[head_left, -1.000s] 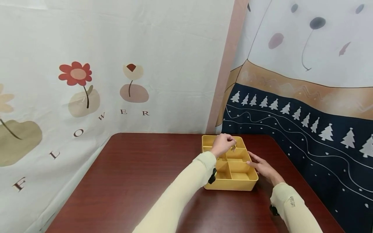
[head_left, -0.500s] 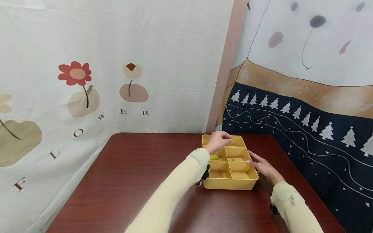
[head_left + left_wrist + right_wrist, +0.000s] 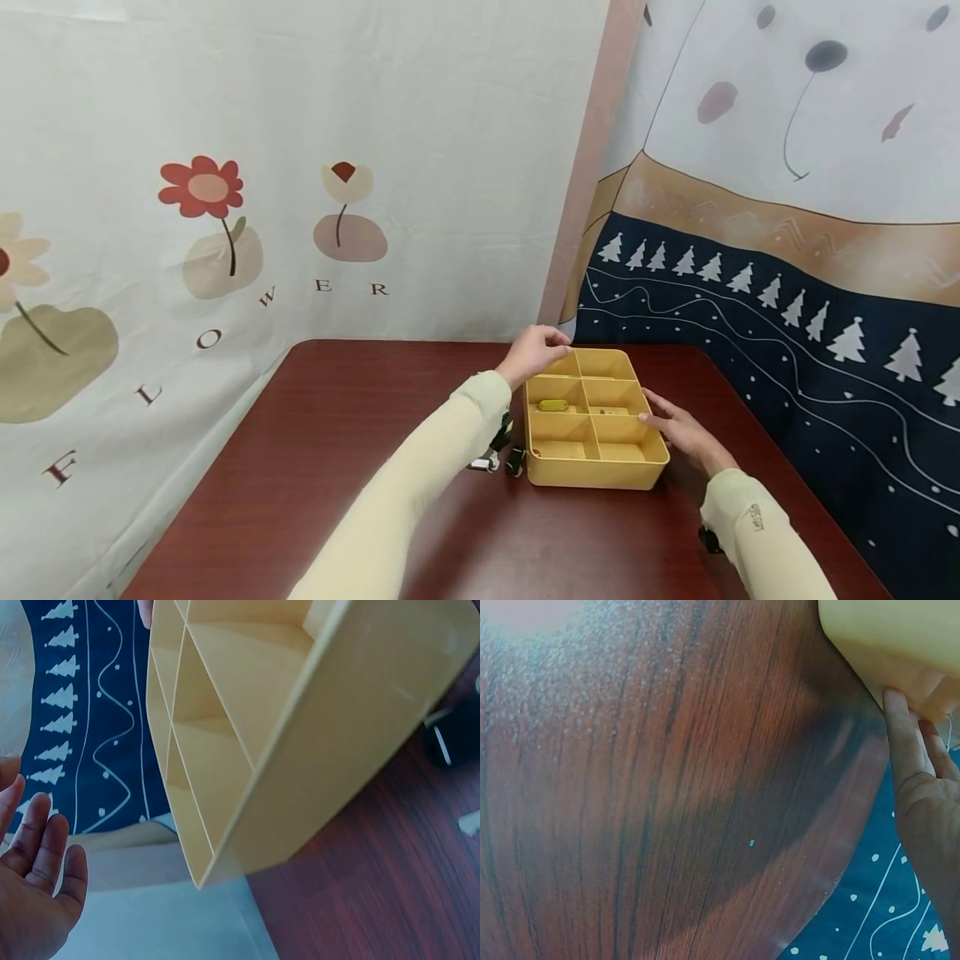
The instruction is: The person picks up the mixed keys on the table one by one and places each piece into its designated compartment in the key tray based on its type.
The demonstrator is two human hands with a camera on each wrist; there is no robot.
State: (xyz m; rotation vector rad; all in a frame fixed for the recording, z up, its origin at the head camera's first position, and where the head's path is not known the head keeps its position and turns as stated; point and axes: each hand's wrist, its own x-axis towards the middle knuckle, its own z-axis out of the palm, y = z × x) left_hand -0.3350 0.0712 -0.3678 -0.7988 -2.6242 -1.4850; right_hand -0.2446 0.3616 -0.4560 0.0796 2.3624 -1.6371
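A yellow box [image 3: 592, 476] divided into several compartments stands on the table. In its middle left compartment lies a small yellow oblong thing [image 3: 553, 406]; tiny bits lie in the middle right one. My left hand [image 3: 531, 354] hovers beside the box's far left corner. In the left wrist view, the fingers [image 3: 51, 851] are loosely bent, hold nothing and stand apart from the box. My right hand [image 3: 684, 433] rests against the box's right side, thumb at the rim. The right wrist view has its extended fingers [image 3: 905, 739] touching the outer wall.
Left of the box lie a small black thing [image 3: 515, 460] and a silver-and-black thing [image 3: 486, 461], partly hidden by the left sleeve. The reddish-brown table [image 3: 360, 400] meets a pale printed cloth [image 3: 450, 167] behind and a navy tree-patterned cloth [image 3: 825, 400] at right.
My left hand has moved left from over the box to beyond its far left corner, uncovering the yellow oblong thing and the black and silver things. The right hand has stayed at the box.
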